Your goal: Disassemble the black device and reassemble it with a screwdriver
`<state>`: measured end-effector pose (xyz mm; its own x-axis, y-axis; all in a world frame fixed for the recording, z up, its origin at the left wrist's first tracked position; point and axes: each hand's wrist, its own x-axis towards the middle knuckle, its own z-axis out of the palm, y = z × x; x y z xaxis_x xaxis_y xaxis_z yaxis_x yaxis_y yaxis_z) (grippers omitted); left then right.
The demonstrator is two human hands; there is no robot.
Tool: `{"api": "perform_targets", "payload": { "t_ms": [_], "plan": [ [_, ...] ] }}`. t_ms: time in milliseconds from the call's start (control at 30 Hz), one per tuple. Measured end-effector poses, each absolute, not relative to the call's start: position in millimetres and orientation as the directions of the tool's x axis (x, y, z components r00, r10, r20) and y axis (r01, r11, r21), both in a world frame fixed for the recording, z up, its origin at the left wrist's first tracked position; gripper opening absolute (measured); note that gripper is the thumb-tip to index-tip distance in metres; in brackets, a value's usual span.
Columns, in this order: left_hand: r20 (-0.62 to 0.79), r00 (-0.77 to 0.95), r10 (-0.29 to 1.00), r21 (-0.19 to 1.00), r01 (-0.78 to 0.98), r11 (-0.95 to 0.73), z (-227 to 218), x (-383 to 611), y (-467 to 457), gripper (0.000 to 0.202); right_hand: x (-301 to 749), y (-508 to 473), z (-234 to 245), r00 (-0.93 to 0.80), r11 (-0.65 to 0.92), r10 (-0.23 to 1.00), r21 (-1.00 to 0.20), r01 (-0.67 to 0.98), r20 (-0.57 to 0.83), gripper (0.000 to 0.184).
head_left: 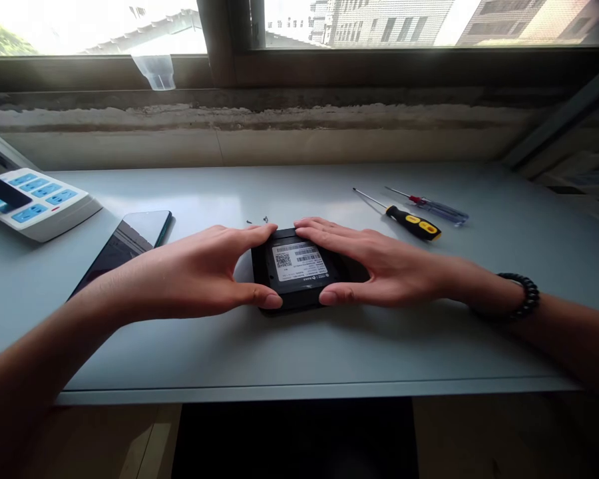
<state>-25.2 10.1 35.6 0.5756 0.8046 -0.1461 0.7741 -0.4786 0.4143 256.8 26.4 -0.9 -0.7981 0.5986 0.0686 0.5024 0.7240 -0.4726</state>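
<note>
A black box-shaped device (pixel 304 285) lies on the table with a white printed label (pixel 299 261) facing up, showing a QR code and barcodes. My left hand (pixel 214 269) grips its left side, thumb on the near edge and fingers at the far edge. From the right, my right hand (pixel 374 266) holds it the same way, thumb in front and fingers stretched over the far side. Just beyond the device lie a few small screws (pixel 265 219). What kind of device it is, I cannot tell.
A yellow-and-black screwdriver (pixel 413 222) and a clear-handled screwdriver (pixel 439 209) lie at the back right. On the left are a smartphone (pixel 124 246) and a white power strip (pixel 64 209) with blue sockets. The table's front edge (pixel 309 391) runs below my hands; a window is behind.
</note>
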Motion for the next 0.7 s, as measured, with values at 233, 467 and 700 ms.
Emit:
{"api": "perform_targets", "payload": {
  "t_ms": [233, 467, 700],
  "plan": [
    [-0.101, 0.612, 0.785, 0.395, 0.749, -0.533, 34.8, -25.6, 6.5, 0.073, 257.9, 27.0, -5.2, -0.813, 0.757, 0.571, -0.456, 0.468, 0.114, 0.09],
    [-0.105, 0.598, 0.795, 0.393, 0.759, -0.519, 34.2, -24.4, 8.2, 0.071, 258.9, 25.2, -7.7, -0.84, 0.788, 0.53, -0.436, 0.434, 0.121, 0.083],
    [-0.124, 0.606, 0.786, 0.316, 0.775, -0.548, 34.5, -19.3, 2.1, 0.07, 257.9, 24.2, -6.2, -0.831, 0.76, 0.552, -0.451, 0.468, 0.068, 0.089]
  ]
}}
